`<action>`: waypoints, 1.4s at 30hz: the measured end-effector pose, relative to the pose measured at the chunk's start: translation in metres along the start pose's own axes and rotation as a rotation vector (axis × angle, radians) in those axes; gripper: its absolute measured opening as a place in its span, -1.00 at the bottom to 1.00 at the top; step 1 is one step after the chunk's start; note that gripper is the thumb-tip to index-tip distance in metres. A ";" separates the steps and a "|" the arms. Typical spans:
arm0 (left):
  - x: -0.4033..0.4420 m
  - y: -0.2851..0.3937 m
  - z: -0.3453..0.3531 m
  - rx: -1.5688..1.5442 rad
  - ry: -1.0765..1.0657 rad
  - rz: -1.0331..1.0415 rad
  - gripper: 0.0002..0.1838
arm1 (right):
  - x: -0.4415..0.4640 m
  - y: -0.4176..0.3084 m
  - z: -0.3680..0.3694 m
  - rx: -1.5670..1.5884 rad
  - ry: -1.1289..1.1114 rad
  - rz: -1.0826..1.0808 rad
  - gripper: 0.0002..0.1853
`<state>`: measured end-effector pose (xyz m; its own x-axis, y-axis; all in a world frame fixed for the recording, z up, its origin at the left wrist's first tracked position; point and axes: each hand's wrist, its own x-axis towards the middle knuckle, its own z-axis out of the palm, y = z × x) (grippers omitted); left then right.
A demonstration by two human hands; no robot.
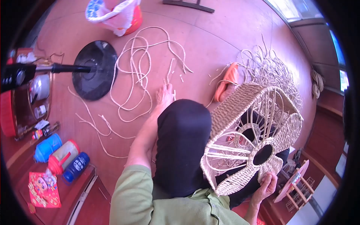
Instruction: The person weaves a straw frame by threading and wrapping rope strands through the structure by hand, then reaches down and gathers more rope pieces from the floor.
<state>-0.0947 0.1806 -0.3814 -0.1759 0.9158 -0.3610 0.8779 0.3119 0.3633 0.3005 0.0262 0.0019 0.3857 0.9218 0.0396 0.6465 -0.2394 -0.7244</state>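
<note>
A woven cord basket (pixel 234 116) with a petal-like pattern around a dark round hole rests tilted on my lap, at the right. My right hand (pixel 267 184) is closed at the lower edge of one woven petal, its fingertips pinched together against it. Beyond my dark-clad knee, my left hand (pixel 165 94) reaches down to the floor, its fingers near a short cord piece (pixel 170 70); whether it grips the piece is unclear. Long loose cord (pixel 132 71) lies in loops on the floor to the left of that hand.
A large tangle of cord (pixel 275 71) lies at the right, beside an orange slipper (pixel 228 80). A black round stand base (pixel 95 71), a lined bin (pixel 133 18), bottles (pixel 76 167) and a red card (pixel 45 189) are at the left. A wooden rack (pixel 300 187) stands lower right.
</note>
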 end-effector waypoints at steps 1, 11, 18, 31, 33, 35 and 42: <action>0.017 -0.005 0.010 0.007 -0.002 0.034 -0.73 | 0.000 -0.005 0.003 -0.003 0.010 0.001 -0.79; 0.103 -0.047 -0.049 -0.138 0.370 -0.160 -0.75 | -0.002 -0.014 0.006 -0.092 0.046 0.090 -0.77; 0.127 0.025 -0.041 0.227 0.367 0.481 -0.31 | -0.005 -0.014 0.003 -0.124 0.048 0.120 -0.76; 0.103 0.035 -0.118 0.091 0.532 0.424 -0.83 | -0.003 -0.009 -0.006 -0.039 -0.035 0.003 -0.83; 0.079 0.052 -0.169 -0.017 0.629 0.554 -0.84 | 0.008 -0.009 -0.013 -0.054 -0.115 -0.110 -0.87; 0.019 0.097 -0.237 -0.631 0.321 0.369 -0.86 | 0.010 -0.015 -0.019 -0.002 -0.155 -0.164 -0.91; -0.203 0.251 -0.339 -0.168 0.297 1.400 -0.72 | 0.006 -0.054 -0.023 0.433 -0.429 -0.523 -0.29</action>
<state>0.0104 0.1592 0.0744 0.6674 0.5000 0.5519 0.3455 -0.8644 0.3653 0.2832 0.0381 0.0567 -0.2400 0.9397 0.2435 0.3270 0.3145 -0.8912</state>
